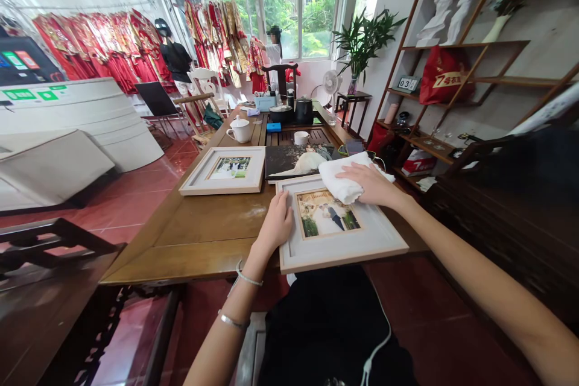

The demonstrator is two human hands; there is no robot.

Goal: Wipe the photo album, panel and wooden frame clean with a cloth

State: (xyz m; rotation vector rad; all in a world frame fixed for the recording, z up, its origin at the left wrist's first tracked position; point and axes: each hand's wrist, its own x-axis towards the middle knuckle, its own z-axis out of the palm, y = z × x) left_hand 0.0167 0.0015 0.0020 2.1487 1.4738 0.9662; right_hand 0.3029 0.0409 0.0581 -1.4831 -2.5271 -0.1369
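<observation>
A light wooden picture frame [384,235] with a wedding photo lies tilted at the table's near edge, jutting out over it. My left hand [277,220] grips the frame's left side, fingers wrapped over the rim. A folded white cloth [344,178] rests on the frame's far right part, and my right hand [366,183] presses on it with the fingers closed over it. Beyond lies a dark photo panel [289,160] showing a figure in a white dress. Left of that is a second picture frame [194,176], lying flat.
On the wooden table [194,241] stand a white lidded cup [239,130], a small white cup [301,137], a blue box [273,127] and a black kettle [304,110]. Shelves [452,45] rise at right. Two people are near the clothes racks [108,42] at the back.
</observation>
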